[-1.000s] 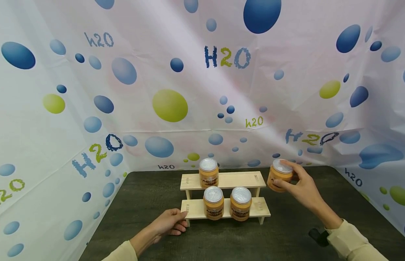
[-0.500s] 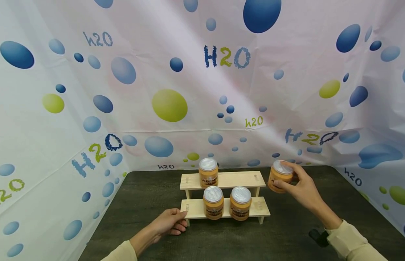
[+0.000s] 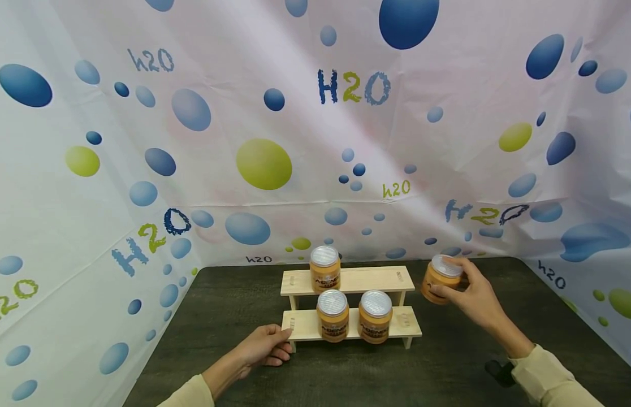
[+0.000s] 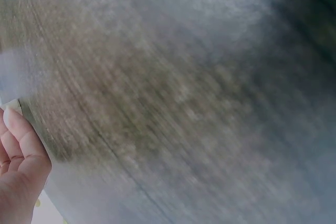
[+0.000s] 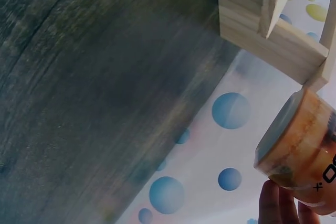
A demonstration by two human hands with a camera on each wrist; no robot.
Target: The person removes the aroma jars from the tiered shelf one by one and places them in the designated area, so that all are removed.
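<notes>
My right hand (image 3: 475,297) grips an orange jar with a silver lid (image 3: 441,278), thumb on its front and fingers around the lid side, to the right of a two-step wooden rack (image 3: 368,278). In the right wrist view the held jar (image 5: 299,153) appears beside the rack's end (image 5: 273,51). At the rack's lower left end my left hand (image 3: 264,346) pinches the board's edge between thumb and fingers. Three like jars stand on the rack: one jar (image 3: 325,269) on the upper step, and a left jar (image 3: 333,316) and right jar (image 3: 375,317) on the lower.
The rack stands on a dark wood-grain table (image 3: 219,305). Behind and beside it hangs a white curtain (image 3: 427,147) printed with blue and green drops and H2O lettering. A small black object (image 3: 498,373) lies near the right sleeve.
My right hand and the jar in it have shifted slightly right and toward me, away from the rack. The left hand and the other jars have stayed put.
</notes>
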